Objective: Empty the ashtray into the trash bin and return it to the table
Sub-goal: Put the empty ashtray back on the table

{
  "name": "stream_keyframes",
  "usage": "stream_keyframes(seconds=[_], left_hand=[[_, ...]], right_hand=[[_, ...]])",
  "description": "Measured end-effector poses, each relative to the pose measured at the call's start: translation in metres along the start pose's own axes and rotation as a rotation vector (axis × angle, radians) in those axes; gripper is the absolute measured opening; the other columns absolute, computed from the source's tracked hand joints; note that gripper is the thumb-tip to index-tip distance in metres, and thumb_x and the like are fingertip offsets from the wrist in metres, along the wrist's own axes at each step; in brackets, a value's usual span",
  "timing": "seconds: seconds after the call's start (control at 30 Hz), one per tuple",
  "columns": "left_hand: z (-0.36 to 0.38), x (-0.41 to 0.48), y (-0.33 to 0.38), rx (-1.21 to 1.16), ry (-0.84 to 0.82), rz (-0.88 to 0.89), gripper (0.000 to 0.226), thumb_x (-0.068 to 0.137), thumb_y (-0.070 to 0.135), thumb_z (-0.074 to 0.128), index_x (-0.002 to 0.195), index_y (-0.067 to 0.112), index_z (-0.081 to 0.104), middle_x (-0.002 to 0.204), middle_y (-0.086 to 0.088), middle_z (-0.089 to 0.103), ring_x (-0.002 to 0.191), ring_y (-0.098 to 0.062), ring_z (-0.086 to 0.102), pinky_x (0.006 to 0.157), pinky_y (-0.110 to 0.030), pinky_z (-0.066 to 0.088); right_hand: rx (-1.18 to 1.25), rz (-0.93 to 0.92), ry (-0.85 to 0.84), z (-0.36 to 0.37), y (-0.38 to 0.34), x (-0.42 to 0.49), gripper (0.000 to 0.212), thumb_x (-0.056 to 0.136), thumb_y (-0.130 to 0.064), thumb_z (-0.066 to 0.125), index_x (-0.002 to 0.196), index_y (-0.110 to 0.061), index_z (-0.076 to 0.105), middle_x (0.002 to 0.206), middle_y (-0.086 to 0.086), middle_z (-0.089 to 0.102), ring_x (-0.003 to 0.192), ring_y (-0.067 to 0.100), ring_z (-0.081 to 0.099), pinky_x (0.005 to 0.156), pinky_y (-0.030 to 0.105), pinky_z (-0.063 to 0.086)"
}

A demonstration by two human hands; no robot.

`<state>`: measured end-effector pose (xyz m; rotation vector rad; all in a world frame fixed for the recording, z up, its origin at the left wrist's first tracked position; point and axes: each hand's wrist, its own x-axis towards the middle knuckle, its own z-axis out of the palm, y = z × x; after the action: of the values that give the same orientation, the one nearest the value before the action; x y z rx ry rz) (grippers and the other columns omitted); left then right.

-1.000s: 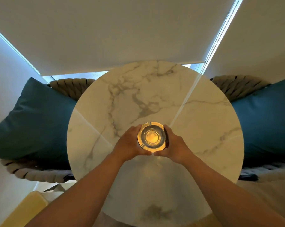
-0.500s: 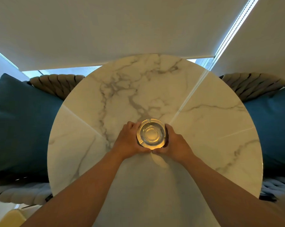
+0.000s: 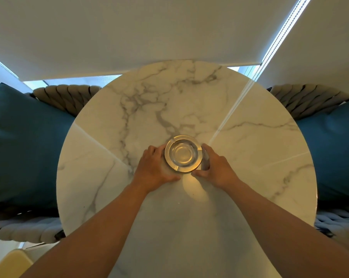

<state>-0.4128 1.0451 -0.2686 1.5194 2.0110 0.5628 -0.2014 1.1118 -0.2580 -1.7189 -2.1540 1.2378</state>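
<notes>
Position: ashtray (image 3: 183, 154) upright, near the centre of the round marble table (image 3: 260, 149), bowl apparently clear of ash. At the surface or just above it; not determinable from the head view.

Left hand (image 3: 156, 167): fingers curled against the left wall of the ashtray, thumb along the near side.

Right hand (image 3: 216, 167): fingers wrapped round the far right wall, thumb tip at the near rim, palm standing off from the glass.

Step in hand, by judgement: set-down after emptying. Trash bin not in view.

Hazards and causes:

- Early release above the surface: short drop of glass onto marble, with possible chipping or cracking of either. Confirm contact with the table before opening the fingers.
- Uneven release, one hand ahead of the other: tilt onto one edge, then a rock or skid across the polished top. Open both hands together.
- Sideways drag on withdrawal: smooth glass on smooth stone, hence easy sliding. Draw the hands straight outward and back.
- Residual ash on fingertips or rim: smears on the pale marble. Check after release.
- Fall from the edge: unlikely, given a position well apart from the table rim, the blue cushions (image 3: 25, 147) and the woven chairs (image 3: 65, 95)
</notes>
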Motion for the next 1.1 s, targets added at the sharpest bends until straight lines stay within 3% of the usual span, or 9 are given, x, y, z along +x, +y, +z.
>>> stream_keyframes(seconds=[0.2,0.27,0.33,0.5,0.63,0.77,1.1], left_hand=[[0.001,-0.004,-0.001,-0.002,-0.004,0.003,0.099,0.04,0.057,0.082,0.127,0.025,0.049,0.107,0.004,0.046,0.105,-0.023,0.048,0.093,-0.041,0.046],[0.001,-0.004,0.002,-0.009,-0.002,0.01,0.099,0.041,0.056,0.083,0.128,0.024,0.049,0.109,0.001,0.049,0.105,-0.024,0.049,0.093,-0.042,0.047],[0.002,-0.005,0.003,-0.019,0.0,0.013,0.101,0.04,0.058,0.083,0.13,0.024,0.048,0.11,0.0,0.05,0.106,-0.024,0.049,0.093,-0.042,0.047],[0.001,-0.002,0.006,0.007,-0.023,0.025,0.106,0.039,0.062,0.082,0.131,0.026,0.045,0.112,0.001,0.05,0.108,-0.022,0.049,0.093,-0.041,0.047],[0.001,0.001,0.007,0.025,-0.037,0.033,0.105,0.041,0.061,0.085,0.131,0.028,0.045,0.112,0.002,0.048,0.107,-0.022,0.049,0.092,-0.039,0.047],[0.0,0.003,0.007,0.041,-0.033,0.041,0.103,0.042,0.061,0.086,0.13,0.028,0.046,0.111,0.002,0.049,0.106,-0.021,0.049,0.091,-0.041,0.048],[-0.004,0.0,0.002,0.031,-0.055,0.022,0.105,0.043,0.061,0.084,0.132,0.029,0.039,0.116,0.002,0.049,0.11,-0.02,0.049,0.091,-0.039,0.048]], right_hand=[[-0.008,-0.037,0.005,0.0,0.002,-0.002,0.091,0.061,-0.041,0.081,0.139,-0.039,0.035,0.074,-0.004,0.062,0.081,0.026,0.063,0.076,0.041,0.054],[0.004,-0.041,0.019,0.001,0.003,-0.002,0.085,0.061,-0.042,0.082,0.134,-0.04,0.039,0.078,0.0,0.066,0.082,0.025,0.063,0.076,0.041,0.054],[0.009,-0.034,0.028,0.0,0.005,-0.003,0.081,0.06,-0.042,0.084,0.129,-0.037,0.042,0.084,0.004,0.07,0.083,0.025,0.063,0.076,0.041,0.054],[0.006,0.007,0.049,0.001,0.008,-0.007,0.073,0.056,-0.046,0.086,0.117,-0.029,0.049,0.071,-0.001,0.064,0.075,0.022,0.064,0.069,0.039,0.054],[-0.041,0.038,0.04,0.002,0.007,-0.008,0.086,0.056,-0.053,0.083,0.127,-0.031,0.04,0.079,0.003,0.064,0.087,0.027,0.062,0.076,0.044,0.054],[-0.077,0.024,0.032,0.003,0.003,-0.008,0.09,0.052,-0.063,0.075,0.127,-0.05,0.028,0.098,0.005,0.066,0.097,0.028,0.058,0.08,0.043,0.052],[-0.073,0.029,0.022,0.003,-0.008,-0.012,0.089,0.048,-0.067,0.067,0.126,-0.046,0.032,0.092,0.005,0.067,0.093,0.029,0.061,0.078,0.045,0.054]])
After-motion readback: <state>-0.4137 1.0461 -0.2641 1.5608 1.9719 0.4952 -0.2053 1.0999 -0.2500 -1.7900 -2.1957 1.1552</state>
